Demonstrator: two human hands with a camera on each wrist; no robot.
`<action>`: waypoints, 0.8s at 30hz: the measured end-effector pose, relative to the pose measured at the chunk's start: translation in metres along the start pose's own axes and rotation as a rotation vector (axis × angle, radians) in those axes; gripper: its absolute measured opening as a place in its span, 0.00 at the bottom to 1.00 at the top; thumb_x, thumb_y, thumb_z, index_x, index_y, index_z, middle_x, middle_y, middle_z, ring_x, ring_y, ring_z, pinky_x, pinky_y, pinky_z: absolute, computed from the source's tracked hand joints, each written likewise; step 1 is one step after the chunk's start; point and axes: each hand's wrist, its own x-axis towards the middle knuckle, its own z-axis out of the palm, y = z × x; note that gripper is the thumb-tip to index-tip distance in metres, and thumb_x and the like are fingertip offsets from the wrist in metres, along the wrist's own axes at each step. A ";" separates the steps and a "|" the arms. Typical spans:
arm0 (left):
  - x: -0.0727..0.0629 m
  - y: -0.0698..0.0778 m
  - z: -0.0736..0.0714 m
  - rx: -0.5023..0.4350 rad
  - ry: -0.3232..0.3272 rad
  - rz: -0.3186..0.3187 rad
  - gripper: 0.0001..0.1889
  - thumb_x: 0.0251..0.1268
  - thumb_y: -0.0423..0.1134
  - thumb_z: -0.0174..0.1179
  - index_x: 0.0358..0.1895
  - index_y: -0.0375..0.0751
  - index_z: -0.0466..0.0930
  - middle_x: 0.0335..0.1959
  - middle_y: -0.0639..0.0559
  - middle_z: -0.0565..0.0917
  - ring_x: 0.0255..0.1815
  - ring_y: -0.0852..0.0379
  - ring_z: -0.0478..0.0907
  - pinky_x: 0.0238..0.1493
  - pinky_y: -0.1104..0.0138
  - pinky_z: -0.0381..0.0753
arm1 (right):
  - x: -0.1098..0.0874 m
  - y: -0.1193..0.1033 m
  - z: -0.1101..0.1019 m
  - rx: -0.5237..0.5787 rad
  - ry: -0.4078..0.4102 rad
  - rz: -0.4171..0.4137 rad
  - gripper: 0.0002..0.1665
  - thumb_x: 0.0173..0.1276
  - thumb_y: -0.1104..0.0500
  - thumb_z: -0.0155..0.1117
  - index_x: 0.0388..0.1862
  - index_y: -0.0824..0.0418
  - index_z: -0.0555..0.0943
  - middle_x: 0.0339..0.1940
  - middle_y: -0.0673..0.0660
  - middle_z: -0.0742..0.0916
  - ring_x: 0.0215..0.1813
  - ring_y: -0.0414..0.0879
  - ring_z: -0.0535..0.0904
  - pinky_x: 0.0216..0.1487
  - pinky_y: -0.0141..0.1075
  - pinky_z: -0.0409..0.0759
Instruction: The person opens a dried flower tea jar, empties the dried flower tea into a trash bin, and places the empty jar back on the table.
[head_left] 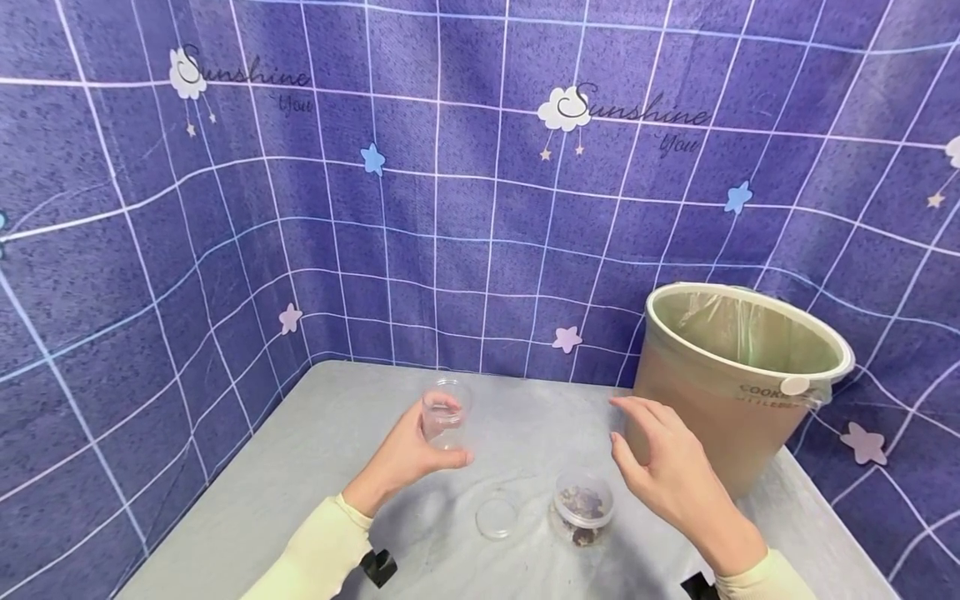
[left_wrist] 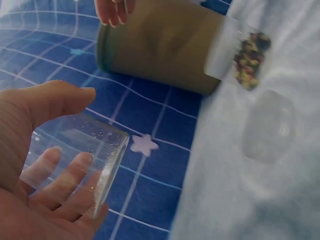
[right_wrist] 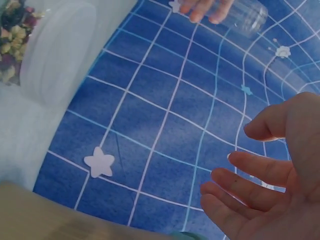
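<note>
My left hand (head_left: 412,450) holds a clear, see-through plastic jar (head_left: 447,421), its fingers curled round the far side. In the left wrist view the jar (left_wrist: 80,160) lies against the fingers, with the thumb (left_wrist: 60,100) standing out above it. Over the table's right side, my right hand (head_left: 667,462) holds nothing, its fingers loosely bent and spread from the thumb. Below and left of that hand stands a lidded clear jar of dried flowers (head_left: 582,512). A round clear lid (head_left: 497,517) lies flat on the table left of this jar.
A large tan bin (head_left: 697,408) with a pale rim and a clear plastic liner stands at the table's back right, close to my right hand. A grey-white cloth covers the table (head_left: 300,467). Blue gridded curtain (head_left: 465,208) closes off the back and sides.
</note>
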 end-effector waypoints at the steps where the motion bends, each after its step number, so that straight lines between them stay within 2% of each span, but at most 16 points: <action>1: -0.002 -0.003 0.000 0.009 0.006 -0.004 0.35 0.42 0.27 0.80 0.56 0.41 0.73 0.59 0.41 0.81 0.60 0.54 0.80 0.59 0.62 0.81 | -0.001 0.001 0.001 -0.002 -0.005 0.003 0.26 0.60 0.64 0.71 0.60 0.60 0.83 0.55 0.59 0.87 0.59 0.57 0.81 0.56 0.55 0.79; 4: -0.008 -0.011 -0.001 0.047 0.026 -0.017 0.36 0.39 0.28 0.82 0.55 0.41 0.74 0.57 0.44 0.81 0.58 0.54 0.80 0.59 0.64 0.79 | -0.004 0.004 0.004 -0.010 -0.020 0.005 0.27 0.60 0.64 0.71 0.60 0.61 0.83 0.55 0.59 0.87 0.59 0.57 0.81 0.56 0.55 0.79; 8: -0.014 -0.022 0.000 0.100 0.043 -0.070 0.37 0.35 0.29 0.84 0.53 0.44 0.75 0.55 0.48 0.81 0.58 0.54 0.78 0.59 0.65 0.76 | -0.010 0.007 0.011 -0.024 -0.039 -0.007 0.26 0.60 0.63 0.72 0.60 0.62 0.83 0.54 0.59 0.87 0.57 0.56 0.82 0.55 0.54 0.80; 16: -0.022 -0.042 0.002 0.099 0.058 -0.105 0.36 0.34 0.28 0.84 0.52 0.44 0.76 0.57 0.46 0.84 0.61 0.49 0.79 0.61 0.52 0.79 | -0.021 0.006 0.024 -0.031 -0.071 -0.013 0.26 0.59 0.61 0.72 0.59 0.63 0.83 0.55 0.58 0.87 0.58 0.56 0.82 0.55 0.54 0.82; 24: -0.030 -0.058 0.004 0.157 0.060 -0.126 0.37 0.32 0.31 0.85 0.53 0.47 0.78 0.54 0.49 0.83 0.58 0.51 0.79 0.62 0.60 0.76 | -0.028 0.007 0.029 -0.043 -0.093 -0.016 0.26 0.61 0.60 0.72 0.60 0.63 0.83 0.55 0.58 0.87 0.58 0.56 0.82 0.54 0.54 0.82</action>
